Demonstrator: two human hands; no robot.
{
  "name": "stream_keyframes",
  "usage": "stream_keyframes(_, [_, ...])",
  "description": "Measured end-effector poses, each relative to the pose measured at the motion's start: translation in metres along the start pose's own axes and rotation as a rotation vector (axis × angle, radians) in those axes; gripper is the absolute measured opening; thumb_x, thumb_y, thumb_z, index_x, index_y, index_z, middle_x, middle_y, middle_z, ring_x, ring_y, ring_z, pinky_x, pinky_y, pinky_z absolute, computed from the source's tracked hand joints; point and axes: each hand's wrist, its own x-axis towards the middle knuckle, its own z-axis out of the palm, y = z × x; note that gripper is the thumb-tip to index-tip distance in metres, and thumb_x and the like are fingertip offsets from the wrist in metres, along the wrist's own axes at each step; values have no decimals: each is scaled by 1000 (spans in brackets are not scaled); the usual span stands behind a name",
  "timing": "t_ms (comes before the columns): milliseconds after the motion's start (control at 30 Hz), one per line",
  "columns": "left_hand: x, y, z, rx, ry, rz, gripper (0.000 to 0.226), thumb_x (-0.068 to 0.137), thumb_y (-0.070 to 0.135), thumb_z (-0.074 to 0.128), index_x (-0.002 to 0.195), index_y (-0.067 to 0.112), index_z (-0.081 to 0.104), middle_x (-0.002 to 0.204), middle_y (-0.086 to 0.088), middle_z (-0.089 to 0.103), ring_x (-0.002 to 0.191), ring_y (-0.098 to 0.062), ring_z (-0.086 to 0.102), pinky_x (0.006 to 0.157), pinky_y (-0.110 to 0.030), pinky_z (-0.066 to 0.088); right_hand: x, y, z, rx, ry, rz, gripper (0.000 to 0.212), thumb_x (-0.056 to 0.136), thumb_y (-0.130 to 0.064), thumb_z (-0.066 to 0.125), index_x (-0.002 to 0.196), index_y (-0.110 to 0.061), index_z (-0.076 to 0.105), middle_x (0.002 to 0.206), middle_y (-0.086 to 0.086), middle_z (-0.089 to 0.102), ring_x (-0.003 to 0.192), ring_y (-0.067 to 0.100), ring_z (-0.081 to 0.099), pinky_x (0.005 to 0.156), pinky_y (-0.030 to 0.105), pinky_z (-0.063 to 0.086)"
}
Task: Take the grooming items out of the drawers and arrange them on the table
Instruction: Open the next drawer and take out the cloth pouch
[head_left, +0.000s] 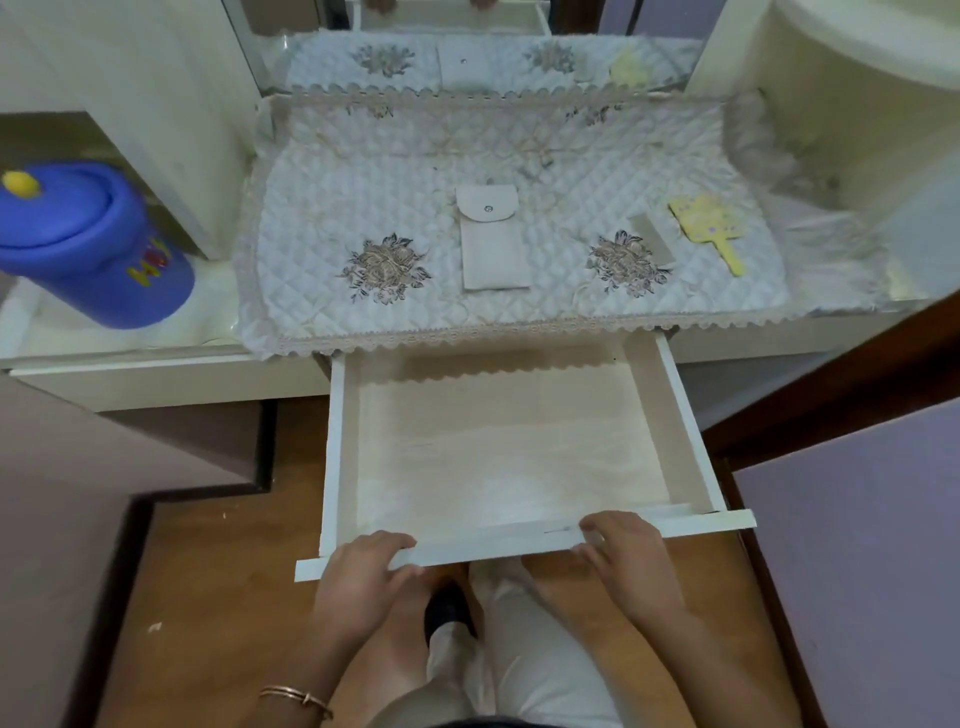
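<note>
Your left hand and right hand both grip the drawer front. Each has its fingers curled over the panel's top edge, the left near the panel's left end and the right toward its right end. Neither hand holds any grooming item.

The drawer stands pulled well out from under the front edge of the counter, and its floor shows nothing inside. So the step in hand looks like moving the drawer, not picking from it. Keep both hands level and push or pull evenly, because a wide drawer can skew and bind on its runners if one side leads. Lift your fingertips off the top edge before it meets the counter's front edge, where the lace trim hangs over.

On the quilted mat lie three items:
- A snap-button pouch sits mid-counter.
- A pale comb lies toward the right edge.
- A yellow paddle-shaped piece lies just beside the comb, nearer that edge. Whether it is a mirror or a brush I cannot tell.

A blue tub stands at the counter's left edge.
</note>
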Motion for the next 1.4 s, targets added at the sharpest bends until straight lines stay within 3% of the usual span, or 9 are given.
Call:
stream_keyframes(167, [35,-4,-2,98,129,-25,25,68,31,75,90,19,71,93,-2,74,101,-29,64,83,-44,49,43,2,-6,-114,29,-47,33,55,-29,86,81,-20,68,81,-3,71,78,21,67,73,36,53])
stream_keyframes(267, [66,1,-12,137,178,-9,27,68,31,67,90,17,69,92,-2,73,103,-32,63,81,-46,51,80,-1,-12,-188,60,-78,48,53,-35,87,94,-20,67,93,0,71,88,22,67,80,39,54])
stream_keyframes(400, [112,9,-28,209,271,-27,51,65,21,80,112,12,62,119,-11,64,122,-35,47,97,-50,42,131,-5,-20,-283,140,-118,78,50,-42,85,116,-19,53,117,7,65,114,23,45,100,44,33])
stream_keyframes(533, [151,23,-47,264,368,-39,86,62,20,82,136,16,37,143,-15,42,135,-33,25,109,-48,26,182,-9,-32,-329,220,-164,100,44,-45,86,129,-16,43,128,13,58,123,27,31,101,46,18])
stream_keyframes(767, [201,26,-64,303,378,-36,73,65,19,80,128,11,44,136,-20,48,132,-38,33,109,-54,25,233,-7,-30,-324,276,-228,78,53,-40,84,118,-16,46,122,13,59,119,29,32,100,48,17])
stream_keyframes(900, [217,28,-69,248,440,-42,67,54,5,83,110,9,47,115,-22,52,115,-37,36,97,-57,39,246,-10,-29,-300,324,-228,65,49,-33,86,99,-16,50,113,5,40,107,29,36,91,47,23])
stream_keyframes(1000, [224,26,-68,255,457,-87,65,51,-6,74,107,10,46,112,-20,48,111,-35,33,97,-55,37,253,-13,-30,-256,323,-198,64,44,-19,86,93,-17,46,109,4,35,101,26,34,86,44,21])
stream_keyframes(1267, [212,35,-64,221,425,-76,60,65,4,73,119,5,47,127,-24,46,126,-45,35,107,-62,26,248,-22,-37,-220,201,-103,56,57,-20,82,101,-16,48,118,12,45,111,27,28,97,52,26])
stream_keyframes(1400, [171,20,-62,163,356,-33,53,81,10,59,132,13,44,146,-10,38,138,-30,29,112,-49,24,227,-29,-47,-212,77,-91,56,76,-19,68,126,-11,45,135,18,44,131,36,29,108,55,23])
